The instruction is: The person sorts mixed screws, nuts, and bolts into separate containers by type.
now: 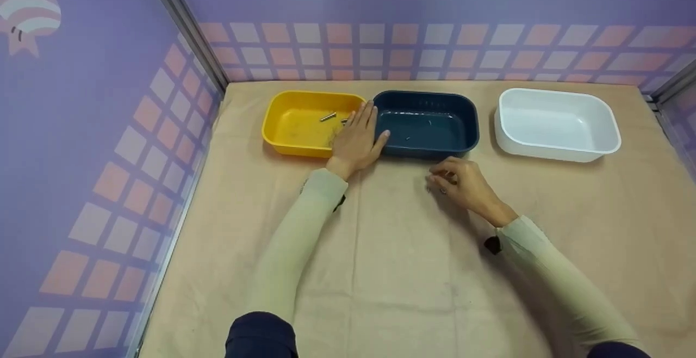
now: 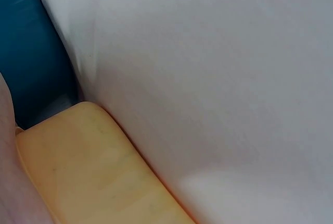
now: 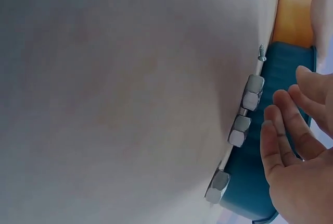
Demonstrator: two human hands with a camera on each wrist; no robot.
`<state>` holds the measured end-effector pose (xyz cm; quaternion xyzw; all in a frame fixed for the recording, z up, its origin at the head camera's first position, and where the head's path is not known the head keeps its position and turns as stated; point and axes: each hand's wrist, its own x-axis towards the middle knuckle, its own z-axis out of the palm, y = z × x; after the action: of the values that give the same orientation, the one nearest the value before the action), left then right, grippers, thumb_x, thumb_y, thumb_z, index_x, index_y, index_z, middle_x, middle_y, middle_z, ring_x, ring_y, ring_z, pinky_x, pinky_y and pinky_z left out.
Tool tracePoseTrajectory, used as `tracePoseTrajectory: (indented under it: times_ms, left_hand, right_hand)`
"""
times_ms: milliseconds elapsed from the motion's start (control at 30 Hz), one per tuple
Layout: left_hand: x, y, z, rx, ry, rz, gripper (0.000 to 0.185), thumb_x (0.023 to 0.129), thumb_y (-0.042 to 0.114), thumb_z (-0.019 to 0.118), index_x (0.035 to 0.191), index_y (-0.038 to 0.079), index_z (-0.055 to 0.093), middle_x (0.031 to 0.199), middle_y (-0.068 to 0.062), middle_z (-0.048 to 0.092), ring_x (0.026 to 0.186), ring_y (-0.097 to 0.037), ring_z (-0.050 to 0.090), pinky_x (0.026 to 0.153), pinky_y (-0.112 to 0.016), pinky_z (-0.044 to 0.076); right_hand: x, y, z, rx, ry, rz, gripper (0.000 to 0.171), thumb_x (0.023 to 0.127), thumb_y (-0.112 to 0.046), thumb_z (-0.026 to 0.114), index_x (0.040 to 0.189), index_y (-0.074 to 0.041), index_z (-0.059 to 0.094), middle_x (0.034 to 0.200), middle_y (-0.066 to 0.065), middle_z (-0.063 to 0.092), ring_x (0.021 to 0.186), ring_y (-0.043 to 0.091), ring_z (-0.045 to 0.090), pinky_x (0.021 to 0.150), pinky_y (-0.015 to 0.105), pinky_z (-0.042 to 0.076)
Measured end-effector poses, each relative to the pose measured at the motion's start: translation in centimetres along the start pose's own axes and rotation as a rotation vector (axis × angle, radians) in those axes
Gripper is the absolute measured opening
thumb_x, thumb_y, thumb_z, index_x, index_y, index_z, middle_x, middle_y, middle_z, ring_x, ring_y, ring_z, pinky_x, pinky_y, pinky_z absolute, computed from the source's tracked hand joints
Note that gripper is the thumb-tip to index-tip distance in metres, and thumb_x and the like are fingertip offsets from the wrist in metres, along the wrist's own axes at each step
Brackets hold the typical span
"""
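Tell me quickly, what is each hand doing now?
Left hand: open, flat on the rims of the yellow tray and blue tray.
Right hand: open, loosely curled, holding nothing.

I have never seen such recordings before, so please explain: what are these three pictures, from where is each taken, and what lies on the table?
There is no machine here: a person works with two bare hands. The wide picture comes from a camera on the person's head, looking down at a table covered with beige cloth. The other two come from cameras on each wrist, so they look very close and tilted.

Three tubs stand in a row: a yellow tub with small metal pieces inside, a dark blue tub, and a white tub.

The left hand lies flat where the yellow and blue tubs meet. The right hand is just before the blue tub, fingers loosely bent, holding nothing visible. Its wrist view shows metal bolts on the cloth beside the blue tub.
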<state>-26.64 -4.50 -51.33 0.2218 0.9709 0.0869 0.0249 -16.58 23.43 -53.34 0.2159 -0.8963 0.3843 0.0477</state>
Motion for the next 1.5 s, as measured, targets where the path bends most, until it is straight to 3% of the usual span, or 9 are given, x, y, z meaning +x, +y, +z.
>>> tracePoseTrajectory:
  times_ms: [100,367,633,933,1300,1500]
  left_hand:
    - [0.01,0.05,-0.06,0.001,-0.001,0.002,0.078,0.115,0.056,0.019,0.172,0.004,0.007,0.181,-0.012,0.001,0.168,-0.024,0.001,0.136,-0.035,-0.004]
    - [0.04,0.01,-0.05,0.003,0.001,0.002,0.078,0.115,0.056,0.019,0.172,0.003,0.008,0.181,-0.012,0.003,0.168,-0.024,0.001,0.136,-0.036,-0.003]
    - [0.0,-0.06,-0.02,-0.006,0.004,0.008,0.078,0.115,0.055,0.02,0.171,0.003,0.009,0.181,-0.012,0.002,0.168,-0.025,0.003,0.137,-0.039,0.0]
    - [-0.04,-0.08,0.0,-0.015,0.003,0.009,0.078,0.115,0.056,0.02,0.171,0.003,0.008,0.181,-0.012,0.001,0.168,-0.025,0.003,0.137,-0.038,-0.001]
    - [-0.09,-0.1,0.03,-0.006,0.004,0.011,0.078,0.115,0.055,0.02,0.171,0.003,0.008,0.181,-0.012,0.001,0.168,-0.025,0.003,0.137,-0.039,0.0]
    - [-0.03,-0.17,0.04,-0.007,0.001,0.012,0.078,0.115,0.056,0.019,0.171,0.003,0.008,0.181,-0.012,0.0,0.168,-0.025,0.002,0.137,-0.039,0.0]
  right_hand:
    - [-0.1,0.0,-0.06,-0.004,-0.05,0.025,0.011,0.095,-0.005,0.08,0.106,-0.001,0.082,0.099,0.009,0.077,0.088,0.02,0.073,0.075,0.026,0.061]
    - [-0.01,-0.04,0.08,-0.027,-0.14,0.018,0.009,0.093,-0.008,0.083,0.101,-0.006,0.084,0.097,0.007,0.079,0.087,0.019,0.068,0.075,0.032,0.058]
    - [-0.23,0.05,0.42,-0.005,-0.124,-0.022,0.006,0.09,-0.001,0.083,0.096,-0.001,0.085,0.095,0.012,0.078,0.092,0.028,0.072,0.082,0.047,0.063]
    - [-0.37,0.15,0.59,-0.007,-0.119,-0.019,0.007,0.09,0.002,0.082,0.095,-0.001,0.085,0.094,0.011,0.077,0.092,0.029,0.072,0.084,0.049,0.063]
    - [-0.17,0.13,0.35,-0.025,-0.129,0.01,0.006,0.091,-0.003,0.084,0.095,-0.007,0.083,0.096,0.007,0.077,0.089,0.019,0.068,0.077,0.029,0.058]
    - [-0.16,0.24,0.1,0.019,-0.095,0.033,0.009,0.093,-0.001,0.081,0.097,-0.008,0.081,0.097,0.005,0.079,0.086,0.015,0.069,0.075,0.019,0.056]
